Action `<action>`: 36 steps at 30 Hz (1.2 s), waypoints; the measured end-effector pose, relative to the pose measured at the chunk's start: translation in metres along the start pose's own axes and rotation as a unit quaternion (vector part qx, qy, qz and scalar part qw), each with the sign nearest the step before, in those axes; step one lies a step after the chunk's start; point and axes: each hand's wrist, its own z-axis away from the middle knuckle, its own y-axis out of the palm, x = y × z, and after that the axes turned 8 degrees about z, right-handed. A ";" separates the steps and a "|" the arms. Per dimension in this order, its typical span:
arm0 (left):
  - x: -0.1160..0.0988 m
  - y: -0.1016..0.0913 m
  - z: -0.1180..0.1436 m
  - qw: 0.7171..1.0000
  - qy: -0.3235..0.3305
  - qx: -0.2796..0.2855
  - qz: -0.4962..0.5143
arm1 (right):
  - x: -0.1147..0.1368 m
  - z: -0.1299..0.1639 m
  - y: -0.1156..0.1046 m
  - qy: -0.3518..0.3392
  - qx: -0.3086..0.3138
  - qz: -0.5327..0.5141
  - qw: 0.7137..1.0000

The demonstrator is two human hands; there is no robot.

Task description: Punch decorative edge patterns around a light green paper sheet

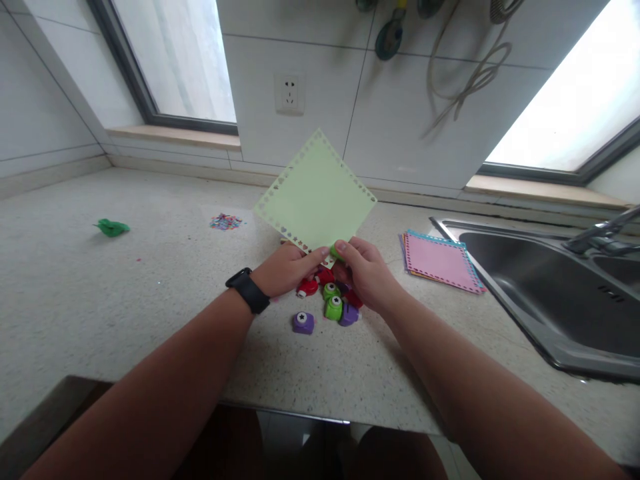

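Observation:
A light green sheet of paper (317, 193) with punched shapes along its edges is held up over the counter, one corner pointing toward me. My left hand (287, 267) pinches it near that lower corner, thumb on top. My right hand (369, 270) is closed around a green craft punch (334, 252) at the same corner; fingers cover most of this punch. Below the hands lie several more punches: a purple punch (303, 325) standing apart, a green punch (333, 309), another purple punch (349, 315) and a red punch (307, 288). Some are partly hidden by my right hand.
To the right, a stack of punched coloured sheets (440, 261) lies beside the steel sink (505, 267). A pile of paper confetti (226, 222) and a crumpled green item (113, 228) are on the left of the counter (190, 300). Behind is a tiled wall with a socket (289, 93).

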 end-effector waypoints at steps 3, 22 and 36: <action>0.002 -0.002 -0.001 1.000 -0.015 -0.006 -0.001 | 0.000 -0.001 -0.001 0.010 0.009 -0.013 1.000; 0.003 -0.012 -0.007 0.994 -0.032 -0.056 0.088 | 0.016 0.002 -0.023 -0.052 -0.108 0.186 0.975; 0.006 -0.016 -0.012 0.983 -0.009 -0.087 0.162 | 0.035 0.019 -0.005 -0.157 0.135 0.508 0.836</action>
